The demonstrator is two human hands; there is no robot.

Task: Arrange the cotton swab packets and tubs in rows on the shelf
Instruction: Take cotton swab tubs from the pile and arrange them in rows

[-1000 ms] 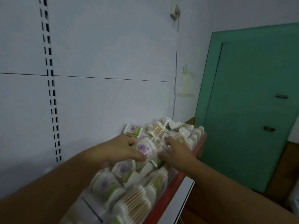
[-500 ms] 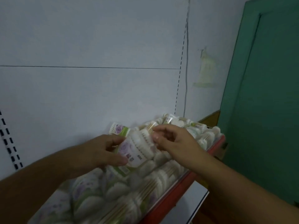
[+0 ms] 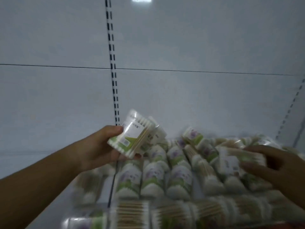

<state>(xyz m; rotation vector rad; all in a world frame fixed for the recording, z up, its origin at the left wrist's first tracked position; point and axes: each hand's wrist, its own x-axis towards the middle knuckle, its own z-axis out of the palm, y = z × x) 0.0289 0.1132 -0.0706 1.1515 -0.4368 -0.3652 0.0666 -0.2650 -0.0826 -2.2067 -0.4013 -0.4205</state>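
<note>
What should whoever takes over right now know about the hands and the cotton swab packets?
Left hand grips a stack of packets, raised above the shelf.
Right hand holds a single packet on the pile at the right.
Done: the middle packets lie in rough rows.
To do: place the held packets and straighten the loose heap at the back right. Blur hides finer detail.

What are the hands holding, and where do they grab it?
The left hand grips a raised swab packet by its left edge, thumb on top, fingers beneath. The right hand rests on another packet in the pile; blur hides whether it grips.
</note>
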